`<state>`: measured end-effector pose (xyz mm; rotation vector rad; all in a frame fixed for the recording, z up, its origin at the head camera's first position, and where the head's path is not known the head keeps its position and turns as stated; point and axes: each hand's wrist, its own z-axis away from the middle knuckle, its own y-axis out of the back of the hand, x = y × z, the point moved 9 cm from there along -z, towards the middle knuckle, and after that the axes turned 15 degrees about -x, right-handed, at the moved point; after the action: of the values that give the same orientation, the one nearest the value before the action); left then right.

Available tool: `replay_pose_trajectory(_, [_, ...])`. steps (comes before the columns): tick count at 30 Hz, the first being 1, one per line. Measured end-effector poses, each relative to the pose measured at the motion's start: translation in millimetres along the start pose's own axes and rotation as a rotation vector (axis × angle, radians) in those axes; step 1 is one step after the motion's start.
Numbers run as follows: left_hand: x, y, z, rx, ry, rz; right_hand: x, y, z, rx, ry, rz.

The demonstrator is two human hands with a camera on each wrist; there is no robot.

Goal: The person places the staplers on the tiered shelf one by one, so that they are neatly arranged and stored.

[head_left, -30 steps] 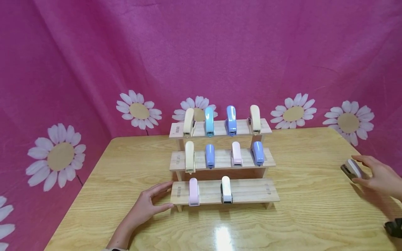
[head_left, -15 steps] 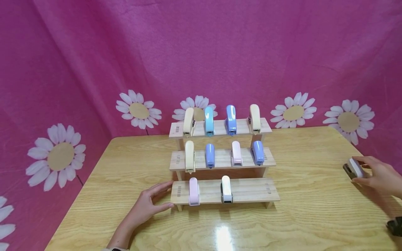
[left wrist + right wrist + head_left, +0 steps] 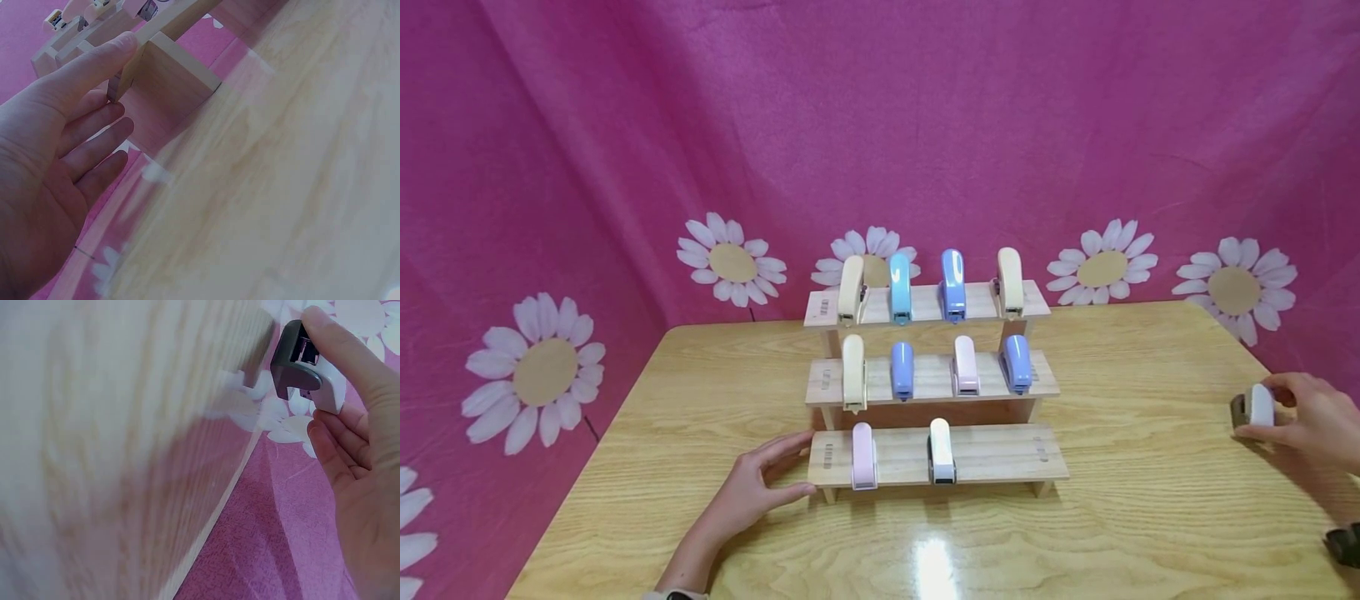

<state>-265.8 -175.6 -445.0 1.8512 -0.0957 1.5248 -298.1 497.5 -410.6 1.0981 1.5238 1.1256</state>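
Note:
In the head view a three-step wooden display stand [image 3: 1000, 454] bears several small staplers. My left hand [image 3: 752, 483] grips the left end of its lowest shelf, thumb at the front corner and index finger at the back. The left wrist view shows this thumb and the fingers [image 3: 94, 137] around the shelf end. At the far right, my right hand [image 3: 1318, 421] pinches a white and dark grey mini stapler [image 3: 1258, 405] between thumb and fingers. In the right wrist view the stapler's [image 3: 306, 365] dark base faces away from the palm. Whether it touches the table is unclear.
A pink stapler [image 3: 863, 457] and a white one [image 3: 941, 452] stand on the lowest shelf. Cream, blue and pink staplers fill the upper two shelves. A magenta cloth [image 3: 880, 125] with daisies hangs behind the wooden table [image 3: 1135, 517].
The stapler in my right hand has shifted slightly right and turned, its white body now more upright in the head view. My left hand stays at the stand.

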Motion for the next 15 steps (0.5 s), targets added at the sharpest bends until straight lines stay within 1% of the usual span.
replay_pose_trajectory(6, [1.2, 0.3, -0.8, 0.0, -0.011, -0.008, -3.9, 5.2, 2.1, 0.036, -0.026, -0.072])
replay_pose_trajectory(12, [-0.3, -0.5, -0.3, -0.007, -0.003, 0.011, -14.0, 6.0, 5.5, -0.001, -0.133, -0.175])
replay_pose_trajectory(15, [0.5, -0.7, -0.1, -0.009, -0.009, 0.02, -24.2, 8.6, 7.0, 0.006, -0.134, -0.235])
